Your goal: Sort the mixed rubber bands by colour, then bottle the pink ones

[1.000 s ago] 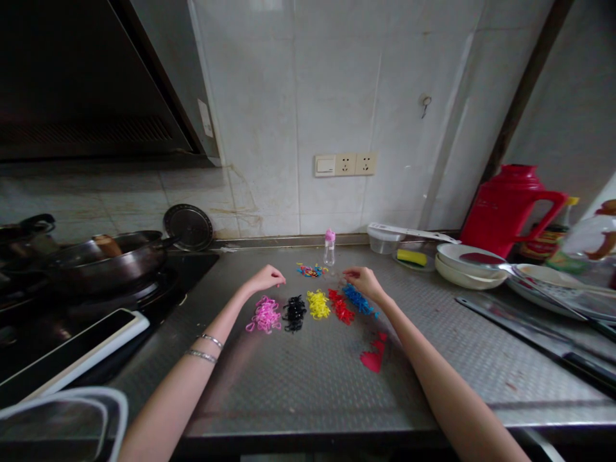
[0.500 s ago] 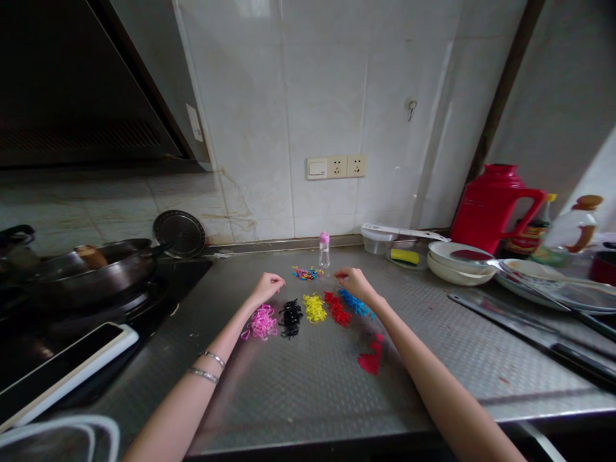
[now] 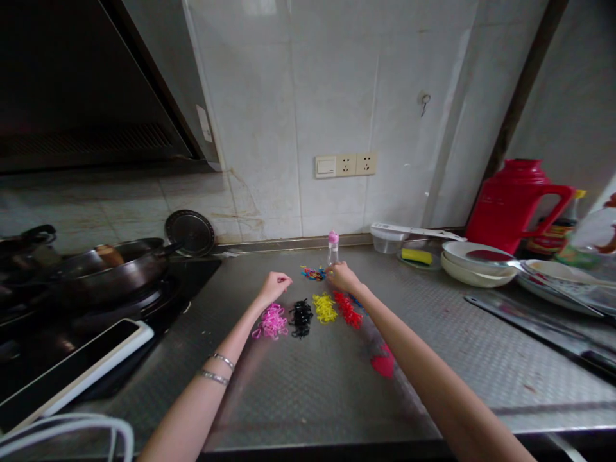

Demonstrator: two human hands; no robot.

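One red pile (image 3: 348,309), elongated, near end rightward

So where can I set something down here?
Bare counter this side of the black pile, between left forearm and red heart; also between right forearm and knife. Crowded around the right hand, the row of piles and the bowls.

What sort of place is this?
Most likely a kitchen, perhaps a home one: a pan sits on a stove at the left, below a hood, and bowls are stacked at the right.
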